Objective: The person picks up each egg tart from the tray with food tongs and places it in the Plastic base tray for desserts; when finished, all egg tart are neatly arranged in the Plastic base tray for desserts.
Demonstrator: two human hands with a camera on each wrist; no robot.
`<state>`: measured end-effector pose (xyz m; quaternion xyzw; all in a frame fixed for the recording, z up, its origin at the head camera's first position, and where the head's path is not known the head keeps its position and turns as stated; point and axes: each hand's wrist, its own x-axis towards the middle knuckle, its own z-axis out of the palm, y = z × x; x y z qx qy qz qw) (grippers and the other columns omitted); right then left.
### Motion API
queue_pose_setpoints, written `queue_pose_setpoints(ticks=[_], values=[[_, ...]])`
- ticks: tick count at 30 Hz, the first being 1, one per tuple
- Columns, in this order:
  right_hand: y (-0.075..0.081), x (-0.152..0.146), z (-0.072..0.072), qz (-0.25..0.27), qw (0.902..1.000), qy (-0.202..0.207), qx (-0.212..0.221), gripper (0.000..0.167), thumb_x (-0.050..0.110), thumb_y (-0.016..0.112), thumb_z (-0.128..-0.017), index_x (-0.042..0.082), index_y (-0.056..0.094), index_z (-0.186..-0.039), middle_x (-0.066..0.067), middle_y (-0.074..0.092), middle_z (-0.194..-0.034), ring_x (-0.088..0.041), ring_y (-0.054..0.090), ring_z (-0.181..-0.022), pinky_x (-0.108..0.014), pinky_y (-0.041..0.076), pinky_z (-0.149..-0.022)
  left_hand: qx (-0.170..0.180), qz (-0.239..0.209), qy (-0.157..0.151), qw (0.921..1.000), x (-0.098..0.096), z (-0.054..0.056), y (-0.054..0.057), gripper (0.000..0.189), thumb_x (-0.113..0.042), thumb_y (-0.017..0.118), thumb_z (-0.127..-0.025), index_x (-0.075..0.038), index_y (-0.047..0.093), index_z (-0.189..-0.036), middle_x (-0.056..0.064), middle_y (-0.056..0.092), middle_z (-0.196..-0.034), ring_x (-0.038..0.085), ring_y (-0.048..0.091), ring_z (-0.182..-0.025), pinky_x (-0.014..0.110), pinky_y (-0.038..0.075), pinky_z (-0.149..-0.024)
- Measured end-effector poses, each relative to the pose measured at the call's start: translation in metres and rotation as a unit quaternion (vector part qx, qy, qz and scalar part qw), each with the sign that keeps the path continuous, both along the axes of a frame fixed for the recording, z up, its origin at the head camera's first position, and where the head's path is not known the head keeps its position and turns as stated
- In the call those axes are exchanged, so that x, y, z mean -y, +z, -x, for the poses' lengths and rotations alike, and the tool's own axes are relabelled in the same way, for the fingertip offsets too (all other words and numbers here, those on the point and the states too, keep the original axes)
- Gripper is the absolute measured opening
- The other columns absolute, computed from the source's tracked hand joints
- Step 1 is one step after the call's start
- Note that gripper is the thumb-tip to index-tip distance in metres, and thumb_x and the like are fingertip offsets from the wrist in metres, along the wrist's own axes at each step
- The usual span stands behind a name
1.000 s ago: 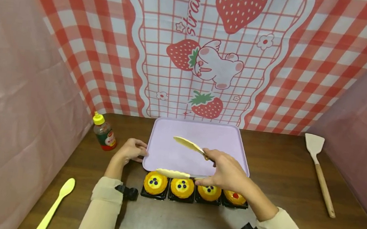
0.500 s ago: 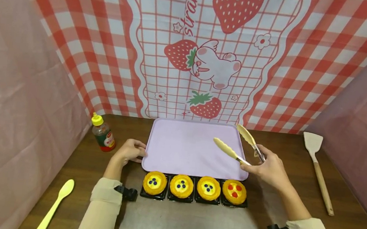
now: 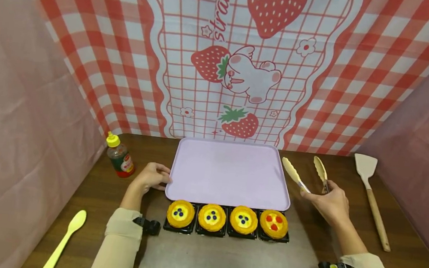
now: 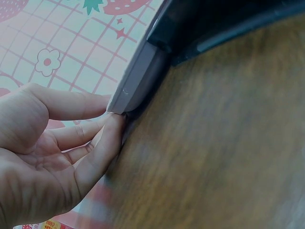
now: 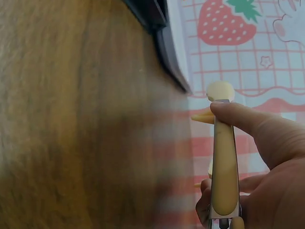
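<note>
At the left side of the lilac tray (image 3: 230, 174), my left hand (image 3: 152, 175) pinches the rim between thumb and fingers. The left wrist view shows the tray edge (image 4: 131, 86) caught there. To the right of the tray, my right hand (image 3: 329, 203) holds a pair of tongs (image 3: 291, 171) with cream tips. The two tong arms are spread apart, with nothing between them. In the right wrist view the thumb lies along the tongs' handle (image 5: 225, 162). In front of the tray is a row of several tarts, blueberry ones (image 3: 181, 214) and one red-topped tart (image 3: 274, 224), in black plastic holders.
A wooden-handled spatula (image 3: 375, 210) lies at the far right. Back left stands a yellow-capped sauce bottle (image 3: 121, 157); a yellow spoon (image 3: 66, 236) lies at front left. A checked strawberry cloth (image 3: 134, 83) hangs directly behind the tray.
My right hand has carried the tongs from over the tray and tarts rightward to beside the tray. The red-topped tart is now fully in sight. My left hand has stayed at the rim.
</note>
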<state>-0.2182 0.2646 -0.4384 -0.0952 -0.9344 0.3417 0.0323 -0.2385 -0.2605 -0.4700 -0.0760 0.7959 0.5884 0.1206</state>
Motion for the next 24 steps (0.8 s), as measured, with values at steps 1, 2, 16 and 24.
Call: queue_pose_setpoints(ticks=[1,2,16,24], values=[[-0.002,-0.001,0.000,0.000,1.0000,-0.003,0.004,0.104,0.051,0.083,-0.074,-0.011,0.037,-0.143,-0.037,0.050,-0.131,-0.053,0.048,-0.116,-0.064,0.042,-0.092,0.001,-0.002,0.000,1.0000,0.000,0.000,0.000,0.040,0.005,0.071,-0.084,0.014,0.055,-0.119,0.020,0.064,-0.098,0.021,0.064,-0.077,0.042,0.062,-0.069],[-0.004,-0.001,0.001,0.002,0.9999,-0.005,0.010,0.105,0.052,0.083,-0.075,-0.012,0.036,-0.144,-0.037,0.049,-0.132,-0.053,0.048,-0.117,-0.064,0.042,-0.093,0.001,-0.002,0.000,1.0000,0.000,0.000,0.000,0.040,0.005,0.071,-0.084,0.014,0.055,-0.119,0.021,0.064,-0.098,0.021,0.064,-0.077,0.042,0.062,-0.069],[-0.023,0.006,-0.003,0.052,0.9973,-0.049,0.017,0.111,0.041,0.076,-0.084,-0.008,0.003,-0.152,-0.048,0.020,-0.137,-0.063,0.020,-0.126,-0.071,0.028,-0.102,-0.001,-0.008,0.000,1.0000,0.001,0.000,-0.002,0.040,0.005,0.071,-0.084,0.014,0.055,-0.119,0.020,0.063,-0.098,0.022,0.064,-0.078,0.041,0.062,-0.069],[-0.023,0.010,-0.004,0.054,0.9974,-0.046,0.004,0.115,0.045,0.077,-0.083,0.000,0.000,-0.155,-0.048,0.015,-0.138,-0.062,0.012,-0.129,-0.072,0.024,-0.101,0.001,0.003,0.003,1.0000,0.003,-0.001,0.001,0.038,0.004,0.072,-0.083,0.013,0.057,-0.117,0.018,0.064,-0.095,0.022,0.064,-0.076,0.039,0.062,-0.068]])
